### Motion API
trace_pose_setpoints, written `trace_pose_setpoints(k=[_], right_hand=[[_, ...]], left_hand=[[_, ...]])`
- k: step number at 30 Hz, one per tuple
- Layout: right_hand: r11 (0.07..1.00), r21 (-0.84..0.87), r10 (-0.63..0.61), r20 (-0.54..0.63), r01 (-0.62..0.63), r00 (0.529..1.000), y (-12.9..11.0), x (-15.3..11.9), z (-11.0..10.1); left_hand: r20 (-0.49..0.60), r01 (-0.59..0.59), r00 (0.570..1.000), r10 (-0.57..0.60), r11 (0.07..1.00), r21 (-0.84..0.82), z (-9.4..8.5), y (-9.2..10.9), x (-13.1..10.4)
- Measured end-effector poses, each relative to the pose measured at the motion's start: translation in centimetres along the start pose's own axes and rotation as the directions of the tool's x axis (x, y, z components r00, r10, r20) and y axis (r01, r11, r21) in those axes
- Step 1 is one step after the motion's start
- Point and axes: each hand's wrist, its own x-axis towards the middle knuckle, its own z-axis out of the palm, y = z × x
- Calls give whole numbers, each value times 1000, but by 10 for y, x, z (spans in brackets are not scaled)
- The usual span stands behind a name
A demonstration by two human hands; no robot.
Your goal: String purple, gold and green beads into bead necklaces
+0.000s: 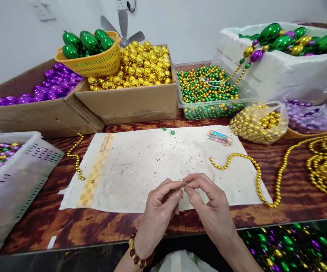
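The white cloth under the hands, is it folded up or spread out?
Spread out: the cloth lies flat on the table, corners apart, its yellow stripe showing from edge to edge.

Thin white thread (136, 185), slack
Part is pinched in the fingers (177, 184); the rest winds in loose curves across the white cloth (157, 162).

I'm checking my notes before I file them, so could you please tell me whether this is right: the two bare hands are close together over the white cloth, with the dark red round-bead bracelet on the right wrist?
Not quite: the head view shows the dark red round-bead bracelet on the left wrist. The two bare hands are indeed close together over the white cloth.
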Motion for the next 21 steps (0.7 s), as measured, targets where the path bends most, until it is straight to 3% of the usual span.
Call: trace_pose_setpoints(k=[14, 17, 21], right_hand=[[994, 103, 33, 49, -38, 998, 6, 1, -1], [983, 166, 66, 73, -77, 995, 9, 1, -3], [945, 266, 157, 141, -190, 977, 15, 2, -3]], left_hand=[[58, -84, 995, 78, 990, 113, -6, -4, 1], [99, -182, 982, 162, 954, 238, -9, -1, 2], [207, -358, 933, 294, 818, 450, -11, 5, 5]])
